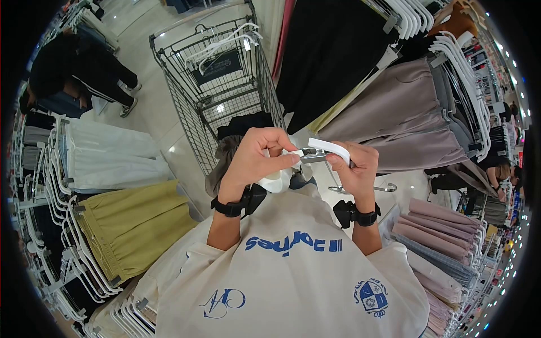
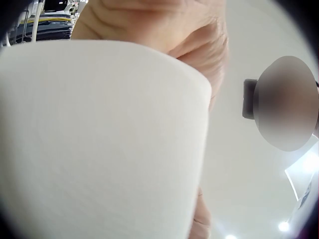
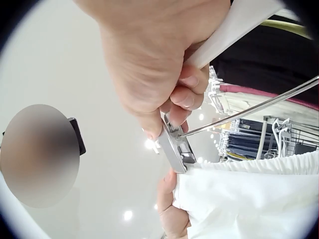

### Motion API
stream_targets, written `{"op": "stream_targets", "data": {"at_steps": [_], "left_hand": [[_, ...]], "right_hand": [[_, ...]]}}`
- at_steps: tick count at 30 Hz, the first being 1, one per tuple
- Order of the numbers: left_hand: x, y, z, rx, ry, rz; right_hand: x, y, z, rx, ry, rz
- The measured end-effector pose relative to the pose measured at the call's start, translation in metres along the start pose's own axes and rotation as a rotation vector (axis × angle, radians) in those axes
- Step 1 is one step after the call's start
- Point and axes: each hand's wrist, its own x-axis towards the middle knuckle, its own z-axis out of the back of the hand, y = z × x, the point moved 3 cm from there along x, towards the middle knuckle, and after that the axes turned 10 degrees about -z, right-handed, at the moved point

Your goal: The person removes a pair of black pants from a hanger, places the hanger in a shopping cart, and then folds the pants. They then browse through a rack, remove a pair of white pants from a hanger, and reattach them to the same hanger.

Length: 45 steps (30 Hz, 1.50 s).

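In the head view my left hand [image 1: 253, 156] and right hand [image 1: 359, 164] meet in front of the chest. A silver metal clip [image 1: 313, 156] lies between them beside a curved white hanger piece [image 1: 329, 147]. The right wrist view shows my right hand [image 3: 149, 55] pinching the clip [image 3: 174, 147] from above, with the white hanger piece [image 3: 234, 32] against the palm. The clip touches the corner of a white elastic-waisted garment [image 3: 249, 194], which fingers of my left hand [image 3: 173, 206] hold. A large white surface [image 2: 99, 134] hides much of my left hand [image 2: 149, 22] in the left wrist view.
A wire cart [image 1: 186, 107] with white hangers [image 1: 225, 46] and dark clothes [image 1: 245, 123] stands ahead. Racks hold mauve trousers [image 1: 394, 115] at the right, and olive [image 1: 135, 228] and white garments [image 1: 112, 155] at the left. A person in black [image 1: 73, 70] bends at the upper left.
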Motion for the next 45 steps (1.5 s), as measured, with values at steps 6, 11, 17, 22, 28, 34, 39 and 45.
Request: {"op": "stream_targets", "data": {"at_steps": [6, 11, 17, 22, 28, 34, 39, 45], "left_hand": [[-0.001, 0.004, 0.001, -0.058, 0.004, -0.015], [0.002, 0.005, -0.002, -0.062, 0.03, -0.045], [0.003, 0.022, 0.001, -0.173, -0.145, -0.001], [0.007, 0.02, 0.001, -0.237, -0.294, 0.042], [0.0, 0.021, 0.0, -0.001, -0.215, 0.006], [-0.009, 0.024, 0.0, 0.075, -0.153, 0.005], [-0.013, 0.034, -0.002, -0.004, -0.181, -0.027], [-0.014, 0.03, -0.007, -0.093, -0.192, -0.086]], "right_hand": [[0.003, -0.003, -0.003, -0.014, 0.063, 0.073], [-0.001, -0.011, -0.017, 0.12, 0.151, 0.026], [-0.001, -0.012, -0.022, 0.162, 0.206, -0.022], [-0.001, -0.015, -0.024, 0.18, 0.153, -0.145], [-0.001, -0.033, -0.02, 0.169, 0.038, -0.255], [0.001, -0.028, -0.024, 0.169, 0.055, -0.231], [0.001, -0.031, -0.021, 0.173, 0.103, -0.168], [0.003, -0.029, -0.019, 0.238, 0.133, -0.135]]}}
